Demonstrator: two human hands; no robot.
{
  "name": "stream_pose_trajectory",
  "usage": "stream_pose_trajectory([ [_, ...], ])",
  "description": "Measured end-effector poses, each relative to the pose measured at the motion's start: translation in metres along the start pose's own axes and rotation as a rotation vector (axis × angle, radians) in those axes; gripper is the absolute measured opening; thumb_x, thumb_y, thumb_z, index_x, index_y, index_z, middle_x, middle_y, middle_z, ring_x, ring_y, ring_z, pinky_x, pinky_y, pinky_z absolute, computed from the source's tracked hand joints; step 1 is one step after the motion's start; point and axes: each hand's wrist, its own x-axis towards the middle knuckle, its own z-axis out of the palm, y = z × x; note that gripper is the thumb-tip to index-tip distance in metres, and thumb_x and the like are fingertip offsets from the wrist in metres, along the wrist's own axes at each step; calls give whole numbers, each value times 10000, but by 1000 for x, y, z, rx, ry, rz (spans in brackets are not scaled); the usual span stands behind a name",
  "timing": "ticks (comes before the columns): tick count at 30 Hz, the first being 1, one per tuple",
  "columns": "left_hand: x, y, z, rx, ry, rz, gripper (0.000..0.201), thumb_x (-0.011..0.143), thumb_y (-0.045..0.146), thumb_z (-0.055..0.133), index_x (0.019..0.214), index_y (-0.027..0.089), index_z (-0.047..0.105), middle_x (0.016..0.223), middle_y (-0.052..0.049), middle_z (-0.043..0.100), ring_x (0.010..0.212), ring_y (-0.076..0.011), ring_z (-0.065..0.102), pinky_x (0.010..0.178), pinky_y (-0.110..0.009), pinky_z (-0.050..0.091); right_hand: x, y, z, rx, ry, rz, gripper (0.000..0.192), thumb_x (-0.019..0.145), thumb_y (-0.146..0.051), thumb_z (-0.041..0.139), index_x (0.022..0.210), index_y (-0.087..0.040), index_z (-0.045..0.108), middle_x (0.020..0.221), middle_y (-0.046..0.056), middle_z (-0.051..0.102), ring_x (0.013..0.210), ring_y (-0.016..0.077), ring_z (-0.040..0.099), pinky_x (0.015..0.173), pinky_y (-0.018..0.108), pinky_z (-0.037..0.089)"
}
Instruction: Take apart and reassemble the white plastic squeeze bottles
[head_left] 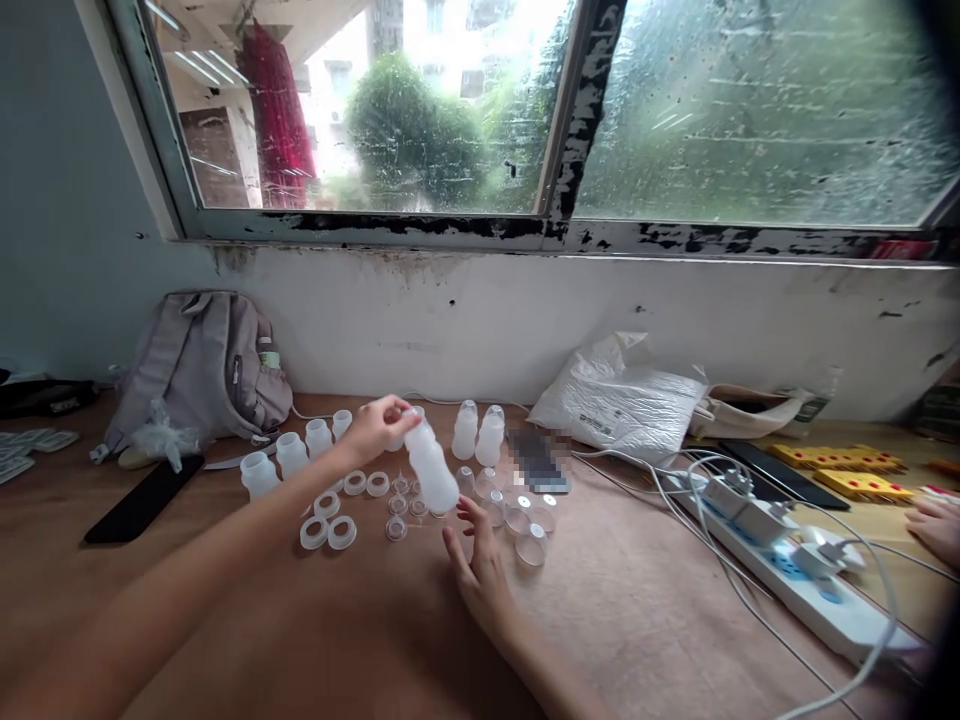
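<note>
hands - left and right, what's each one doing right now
Left hand: closed on the white bottle, tilted.
Right hand: open, fingers by the clear caps, holding nothing.

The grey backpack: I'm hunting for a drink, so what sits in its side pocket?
A bottle stands in the grey backpack pocket, only its top showing; the rest is hidden.

— From where is the scene viewed?
— From head height, forward and down onto the worktop [225, 600], at arm's reach.
— What is faced?
— The window [480, 110] and wall are faced; one view only is given.
</note>
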Motion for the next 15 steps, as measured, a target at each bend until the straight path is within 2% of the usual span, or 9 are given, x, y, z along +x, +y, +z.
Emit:
stream_pose_trajectory([
  [3, 43, 9, 0, 202, -76, 43, 370, 732, 473, 473, 934, 172, 546, 821, -24, 652, 730, -151, 581, 644, -244, 440, 2, 8, 1, -64, -7, -25, 307, 839, -277, 408, 1135, -197, 397, 1071, 96, 518, 994, 200, 505, 820, 363, 445],
  [7, 83, 2, 17, 353, -176, 70, 360, 700, 424, 526, 960, 176, 541, 862, -34, 643, 744, -156, 584, 613, -224, 439, 3, 16, 1, -184, -100, -30, 259, 805, -240, 441, 1060, -195, 434, 1016, 86, 524, 972, 213, 497, 837, 378, 425],
  [12, 100, -14, 44, 458, -217, 85, 331, 684, 363, 544, 960, 182, 549, 879, -49, 631, 805, -189, 577, 665, -250, 434, -3, 18, 4, -291, -210, -20, 238, 793, -198, 436, 1029, -187, 458, 973, 85, 518, 919, 216, 498, 786, 366, 426],
  [15, 104, -23, 58, 509, -217, 71, 323, 702, 357, 515, 976, 187, 539, 893, -56, 628, 835, -205, 573, 682, -267, 432, -5, 18, 5, -335, -223, -22, 206, 788, -195, 439, 989, -192, 482, 969, 81, 515, 898, 215, 496, 750, 348, 422],
])
